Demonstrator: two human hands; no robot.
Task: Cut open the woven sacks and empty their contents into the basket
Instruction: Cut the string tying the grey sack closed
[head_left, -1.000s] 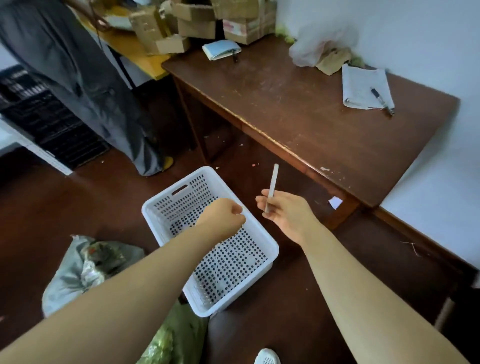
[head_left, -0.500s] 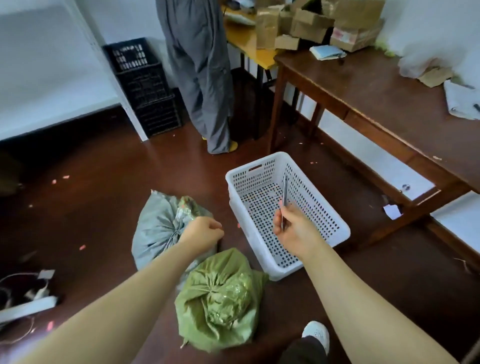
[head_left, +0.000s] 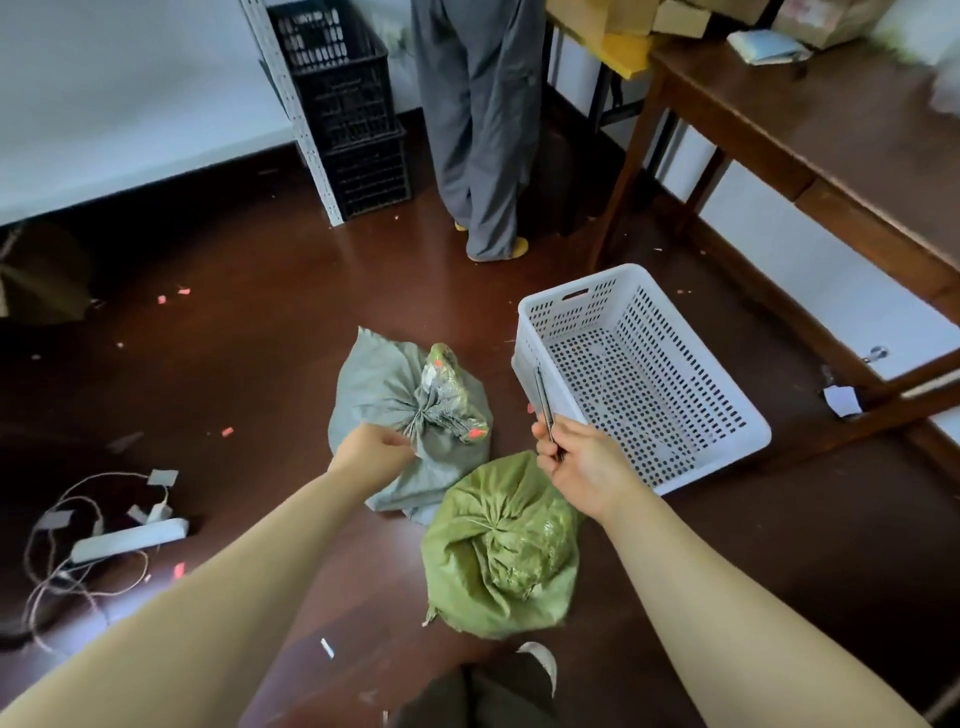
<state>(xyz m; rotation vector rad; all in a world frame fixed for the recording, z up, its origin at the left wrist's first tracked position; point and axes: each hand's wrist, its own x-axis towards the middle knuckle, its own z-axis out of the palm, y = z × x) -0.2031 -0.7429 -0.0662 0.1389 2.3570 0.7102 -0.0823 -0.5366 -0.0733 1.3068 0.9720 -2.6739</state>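
Two tied sacks lie on the dark floor (head_left: 249, 322), touching each other. The grey sack (head_left: 384, 384) is the farther one, and its mouth is gathered into a knot with red-marked packaging showing beside it. The green sack (head_left: 501, 556) is nearer, and its mouth is also bunched shut. Both are uncut.

The left hand (head_left: 371, 453) reaches to the grey sack. Its fingers (head_left: 397, 441) are curled into the fabric right at the gathered neck and grip it. The right hand (head_left: 584, 465) is above the green sack's far edge with its fingers closed round a thin blade (head_left: 544, 397). The blade points up and away, and its tip appears in front of the basket's near-left wall.

The white perforated basket (head_left: 566, 317) sits on the floor just right of the grey sack, upright, with nothing in it. Behind it is a brown wooden worktop (head_left: 831, 135) with a small notebook (head_left: 766, 47) near its far end.

Another person (head_left: 483, 130) in grey trousers stands at the back, next to stacked black crates (head_left: 345, 104). A white power strip (head_left: 130, 538) with tangled cord lies on the floor at the left.
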